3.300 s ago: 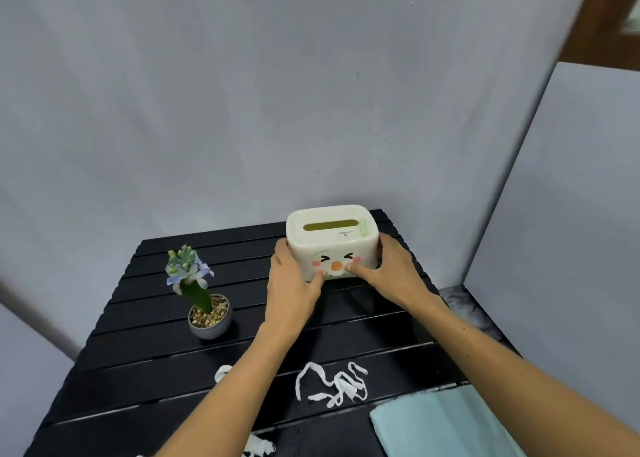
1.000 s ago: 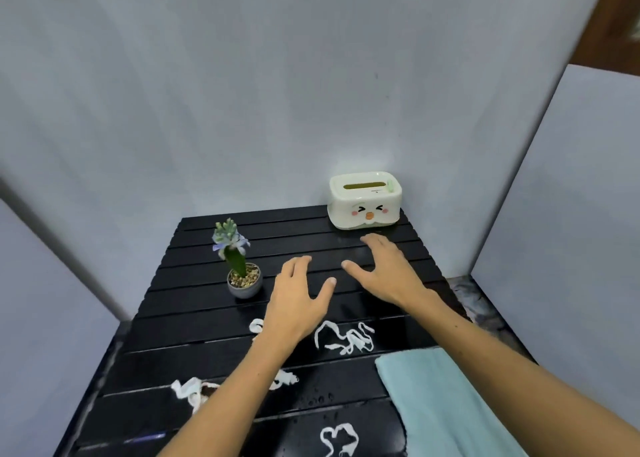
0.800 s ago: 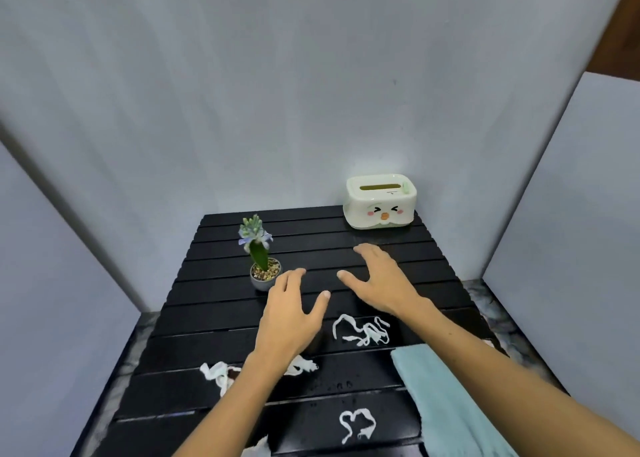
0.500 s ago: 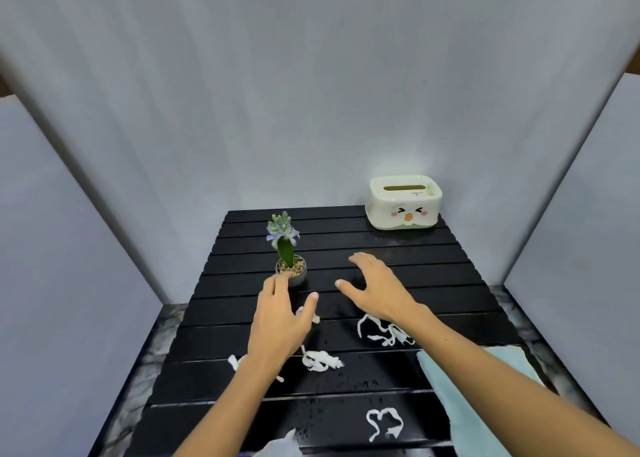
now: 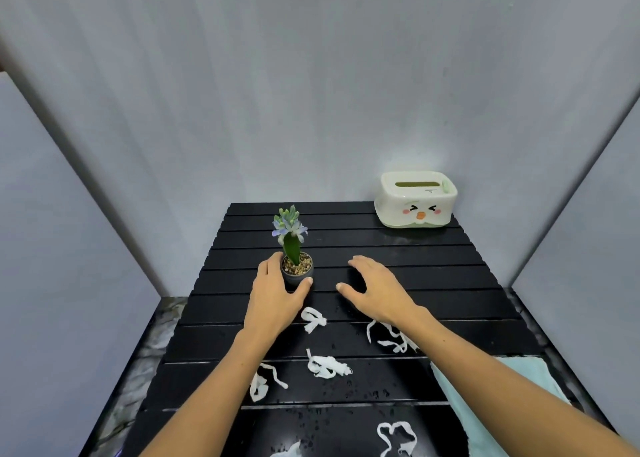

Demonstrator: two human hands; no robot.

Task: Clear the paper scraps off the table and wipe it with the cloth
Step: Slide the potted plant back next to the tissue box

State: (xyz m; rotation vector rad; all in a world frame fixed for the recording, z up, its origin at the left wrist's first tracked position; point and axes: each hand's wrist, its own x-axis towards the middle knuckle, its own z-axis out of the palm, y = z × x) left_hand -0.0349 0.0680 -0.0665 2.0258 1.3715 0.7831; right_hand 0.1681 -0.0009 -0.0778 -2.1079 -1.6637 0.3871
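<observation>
While the black slatted tabletop [image 5: 433, 276] carries a folded pale-blue cloth [image 5: 485, 397] at its near right edge, a rounded cream tissue box [image 5: 415, 200] sits far right, the right hand [image 5: 377, 290] hovers spread, the left hand [image 5: 273, 297] cups the small potted plant [image 5: 294, 255], and curled white paper scraps [image 5: 327, 366] lie scattered nearer.

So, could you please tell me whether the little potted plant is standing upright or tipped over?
Upright: the potted plant stands level on the table, stem vertical.

six paper scraps [image 5: 313, 319], one cloth [image 5: 485, 401], one plant [image 5: 292, 248], one tissue box [image 5: 415, 200]
</observation>
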